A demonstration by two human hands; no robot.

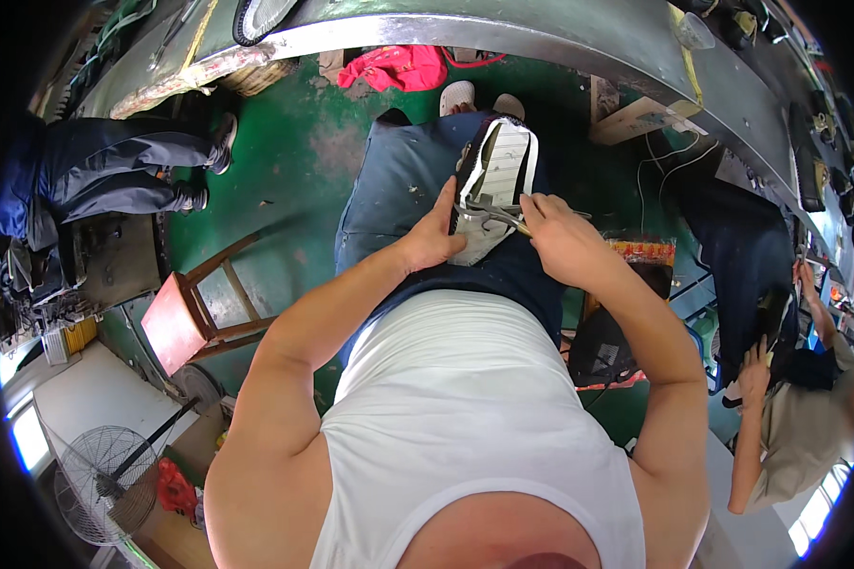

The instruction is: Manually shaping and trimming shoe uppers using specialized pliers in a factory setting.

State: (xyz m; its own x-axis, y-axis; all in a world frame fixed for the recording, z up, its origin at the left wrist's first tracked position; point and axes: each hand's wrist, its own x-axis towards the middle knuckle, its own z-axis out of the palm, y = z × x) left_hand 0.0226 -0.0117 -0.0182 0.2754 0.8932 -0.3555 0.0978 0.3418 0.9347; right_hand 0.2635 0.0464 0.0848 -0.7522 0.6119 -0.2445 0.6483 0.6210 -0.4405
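Note:
A shoe (507,156) lies bottom up across my lap, its pale insole board showing inside a white rim and dark upper material along its side. My left hand (431,237) is closed on the near left side of the shoe, thumb along its edge. In my right hand (562,239) is a pair of metal pliers (490,212), gripped by the handles. The pliers' head lies over the shoe's middle, near the white rim. Whether the jaws pinch the material is too small to tell.
A long metal-edged workbench (465,30) curves across the far side, with a red cloth (397,68) beneath it. A wooden stool (204,318) stands left, and a fan (109,482) lower left. Two people work nearby: one at left (128,166), one at right (799,431).

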